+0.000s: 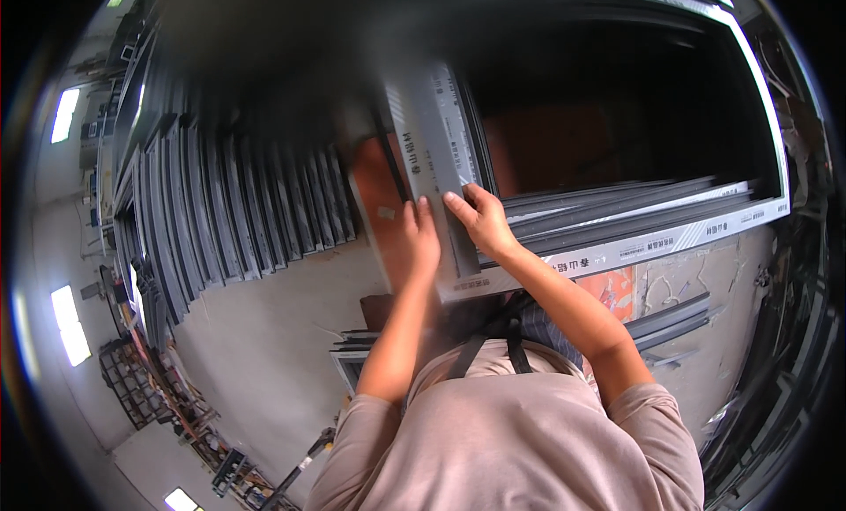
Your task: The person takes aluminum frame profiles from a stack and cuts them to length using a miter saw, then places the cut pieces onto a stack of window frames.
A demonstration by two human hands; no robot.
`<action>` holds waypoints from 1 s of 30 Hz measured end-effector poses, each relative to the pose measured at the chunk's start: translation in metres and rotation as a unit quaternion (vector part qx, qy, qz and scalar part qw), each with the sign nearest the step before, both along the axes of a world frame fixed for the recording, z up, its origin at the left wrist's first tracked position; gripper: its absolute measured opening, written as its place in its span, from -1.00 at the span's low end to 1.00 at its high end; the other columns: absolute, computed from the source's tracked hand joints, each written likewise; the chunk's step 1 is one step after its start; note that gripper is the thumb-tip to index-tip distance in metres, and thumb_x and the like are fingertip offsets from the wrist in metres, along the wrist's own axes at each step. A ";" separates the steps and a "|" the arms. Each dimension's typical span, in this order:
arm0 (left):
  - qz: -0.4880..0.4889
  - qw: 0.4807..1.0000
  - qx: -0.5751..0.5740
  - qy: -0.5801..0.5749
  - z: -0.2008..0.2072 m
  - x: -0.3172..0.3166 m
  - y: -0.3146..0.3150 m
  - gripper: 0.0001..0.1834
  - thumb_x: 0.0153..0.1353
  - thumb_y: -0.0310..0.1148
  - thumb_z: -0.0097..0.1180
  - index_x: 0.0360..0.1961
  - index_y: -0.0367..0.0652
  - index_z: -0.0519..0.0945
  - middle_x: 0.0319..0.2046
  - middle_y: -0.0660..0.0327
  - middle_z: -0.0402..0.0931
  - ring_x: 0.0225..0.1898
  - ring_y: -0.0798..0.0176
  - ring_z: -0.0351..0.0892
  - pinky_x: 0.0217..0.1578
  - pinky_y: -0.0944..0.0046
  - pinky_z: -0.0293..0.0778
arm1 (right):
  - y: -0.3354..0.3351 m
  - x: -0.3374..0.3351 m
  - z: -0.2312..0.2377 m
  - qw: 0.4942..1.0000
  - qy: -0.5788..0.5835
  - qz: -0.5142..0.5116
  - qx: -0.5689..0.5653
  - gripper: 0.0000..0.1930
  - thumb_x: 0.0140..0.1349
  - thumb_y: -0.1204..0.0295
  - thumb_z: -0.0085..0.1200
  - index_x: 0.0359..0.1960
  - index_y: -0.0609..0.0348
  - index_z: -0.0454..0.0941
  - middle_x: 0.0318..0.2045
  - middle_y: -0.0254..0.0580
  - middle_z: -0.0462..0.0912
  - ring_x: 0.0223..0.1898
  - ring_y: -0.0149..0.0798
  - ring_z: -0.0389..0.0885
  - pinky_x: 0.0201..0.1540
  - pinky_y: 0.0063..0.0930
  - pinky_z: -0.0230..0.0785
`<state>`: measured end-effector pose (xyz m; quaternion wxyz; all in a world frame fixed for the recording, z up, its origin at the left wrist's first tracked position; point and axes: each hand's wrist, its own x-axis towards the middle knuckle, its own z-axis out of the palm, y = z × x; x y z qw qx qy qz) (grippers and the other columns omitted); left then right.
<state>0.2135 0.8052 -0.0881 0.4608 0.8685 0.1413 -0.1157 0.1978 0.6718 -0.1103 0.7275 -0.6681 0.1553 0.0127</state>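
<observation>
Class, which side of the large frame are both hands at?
The left side: left hand at its outer edge, right hand at its inner; right side and near side have none.

Large frame (670, 241): metal look, dark grey, near side wrapped in pale printed film (608, 257), plastic-looking, slight sheen. Left bar (427, 137): smooth grey face, satin, printed film along it. Loose strips (608, 206) along the frame's near side: dark, smooth, metal-looking. Stacked profiles (238, 203) at left: dark grey metal look, mostly matt, paler edges. Orange board (374, 189): smooth, material unclear. Floor (247, 352): matt, concrete-like. Shirt (520, 432), near: matt cloth, creased. Straps (467, 357): dark, matt, fabric-looking.
</observation>
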 end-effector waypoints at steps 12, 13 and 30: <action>0.039 0.996 -0.063 -0.046 -0.019 -0.017 0.006 -0.43 0.44 0.09 -0.12 -0.01 -0.28 0.53 -0.22 -0.13 0.63 -0.16 -0.22 0.62 -0.13 -0.01 0.51 | -0.011 -0.002 0.002 0.997 0.057 0.043 -0.018 -0.64 0.40 0.14 0.11 -0.21 0.28 0.52 -0.36 -0.41 0.54 -0.31 -0.56 0.39 -0.22 -0.64 0.32; 0.038 0.999 -0.009 -0.028 -0.017 -0.020 0.011 -0.43 0.45 0.08 -0.13 -0.02 -0.29 0.52 -0.22 -0.12 0.63 -0.16 -0.21 0.61 -0.12 -0.02 0.50 | -0.012 -0.003 -0.003 0.997 0.056 0.051 -0.023 -0.64 0.40 0.14 0.11 -0.21 0.28 0.52 -0.36 -0.41 0.54 -0.31 -0.56 0.39 -0.22 -0.64 0.32; 0.195 0.659 -0.599 -0.410 0.323 -0.084 -0.011 -0.70 0.02 -0.82 -0.16 -0.52 -0.18 0.52 -0.29 0.31 0.62 -0.75 0.41 0.12 -0.79 0.41 -0.04 | -0.008 0.005 0.013 0.995 0.094 0.037 -0.001 -0.65 0.39 0.13 0.12 -0.25 0.23 0.55 -0.40 -0.44 0.54 -0.36 -0.58 0.41 -0.29 -0.65 0.31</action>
